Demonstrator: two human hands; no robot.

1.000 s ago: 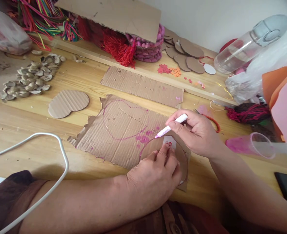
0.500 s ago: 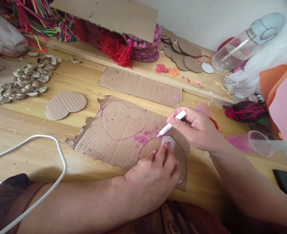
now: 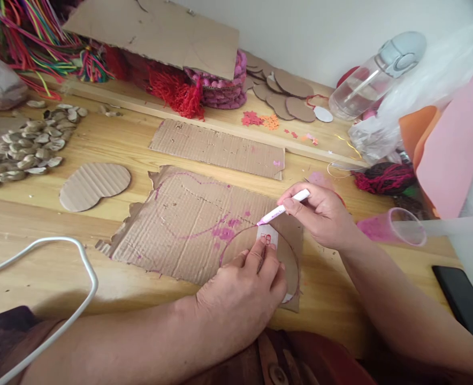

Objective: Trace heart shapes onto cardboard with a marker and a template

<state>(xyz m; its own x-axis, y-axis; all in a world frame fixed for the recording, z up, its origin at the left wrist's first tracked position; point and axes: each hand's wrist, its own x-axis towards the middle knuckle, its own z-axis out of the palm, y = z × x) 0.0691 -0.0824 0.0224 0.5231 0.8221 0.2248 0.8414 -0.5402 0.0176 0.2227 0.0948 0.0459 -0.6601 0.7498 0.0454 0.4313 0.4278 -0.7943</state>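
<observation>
The scene is evenly lit by soft, diffuse light, and only faint shadows are cast on the bench (image 3: 31,224) toward its near edge. The plastic bag (image 3: 441,85) at the upper right is blown out to white. The right hand (image 3: 325,216) and marker (image 3: 282,207) are rendered sharp; straight edges are bowed near the corners by the wide lens.

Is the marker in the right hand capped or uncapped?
Uncapped: the marker shows a bare pink tip against the cardboard.

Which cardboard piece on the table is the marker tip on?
The large torn-edged brown cardboard sheet under the right hand and its pink-tipped white marker: pink lines streak it. The rectangular cardboard strip and heart-shaped cardboard cutout lie untouched.
</observation>
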